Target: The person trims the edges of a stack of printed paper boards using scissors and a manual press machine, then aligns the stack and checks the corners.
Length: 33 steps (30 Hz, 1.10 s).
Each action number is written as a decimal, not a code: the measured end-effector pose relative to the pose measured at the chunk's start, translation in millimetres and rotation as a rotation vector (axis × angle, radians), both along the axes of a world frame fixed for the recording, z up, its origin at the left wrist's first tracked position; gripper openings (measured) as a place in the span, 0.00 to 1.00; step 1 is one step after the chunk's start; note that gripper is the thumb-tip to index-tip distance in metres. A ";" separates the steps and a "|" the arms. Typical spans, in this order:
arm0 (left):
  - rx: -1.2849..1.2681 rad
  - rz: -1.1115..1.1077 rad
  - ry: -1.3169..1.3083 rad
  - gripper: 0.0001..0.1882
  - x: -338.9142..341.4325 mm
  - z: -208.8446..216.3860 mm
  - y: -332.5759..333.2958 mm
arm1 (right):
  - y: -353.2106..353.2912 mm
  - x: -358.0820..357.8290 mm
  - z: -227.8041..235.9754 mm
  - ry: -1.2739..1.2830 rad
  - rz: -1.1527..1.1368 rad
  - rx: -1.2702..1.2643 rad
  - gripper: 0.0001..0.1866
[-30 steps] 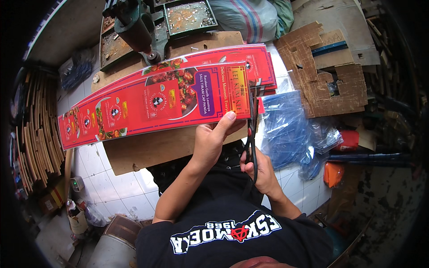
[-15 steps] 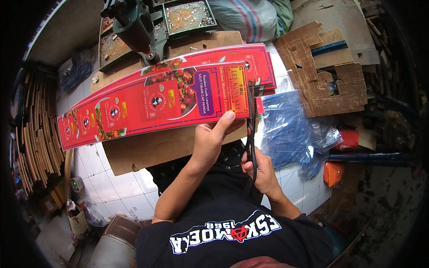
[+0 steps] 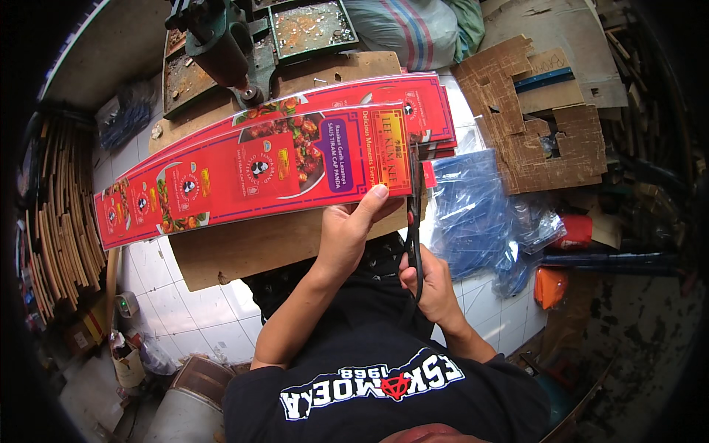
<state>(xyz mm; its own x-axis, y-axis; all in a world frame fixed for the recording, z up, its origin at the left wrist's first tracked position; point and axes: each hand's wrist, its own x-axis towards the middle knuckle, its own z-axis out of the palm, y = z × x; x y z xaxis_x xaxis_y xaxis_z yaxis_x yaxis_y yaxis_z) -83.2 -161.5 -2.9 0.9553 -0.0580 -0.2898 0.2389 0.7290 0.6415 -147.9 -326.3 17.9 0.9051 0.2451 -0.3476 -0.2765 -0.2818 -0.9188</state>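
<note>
My left hand (image 3: 350, 230) grips the near edge of a long red printed strip (image 3: 251, 173) close to its right end, thumb on top. My right hand (image 3: 430, 285) holds black scissors (image 3: 415, 214) upright, blades reaching up along the strip's right end. More red printed strips (image 3: 369, 96) lie stacked underneath, fanning out to the right. All of this rests over a brown wooden board (image 3: 244, 244) on the white tiled floor.
A crumpled blue plastic bag (image 3: 480, 214) lies right of the scissors. Cut brown cardboard pieces (image 3: 546, 125) sit at the upper right. A green metal press (image 3: 221, 44) and rusty trays (image 3: 310, 26) stand behind the strips. Bundled wooden sticks (image 3: 55, 214) lie left.
</note>
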 end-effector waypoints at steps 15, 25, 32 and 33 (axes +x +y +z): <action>0.016 -0.018 0.014 0.15 -3.2 -2.7 -0.5 | 1.3 2.8 0.2 -0.028 -0.010 -0.010 0.27; 0.034 -0.003 0.010 0.16 -3.1 -3.4 -0.9 | 0.1 3.6 2.8 -0.020 -0.010 -0.005 0.27; 0.024 -0.004 0.016 0.16 -2.6 0.5 -1.1 | 0.0 2.1 2.9 -0.034 -0.007 -0.033 0.26; 0.025 -0.003 0.016 0.15 -2.7 0.5 -1.1 | 0.3 2.1 3.8 -0.034 -0.004 -0.041 0.26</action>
<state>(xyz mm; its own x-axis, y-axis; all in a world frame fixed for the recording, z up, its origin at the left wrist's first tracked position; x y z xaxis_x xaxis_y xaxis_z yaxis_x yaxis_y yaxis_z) -85.9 -162.6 -2.5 0.9504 -0.0532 -0.3065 0.2512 0.7122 0.6555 -145.9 -326.0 21.6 0.9175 0.2278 -0.3260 -0.2462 -0.3183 -0.9155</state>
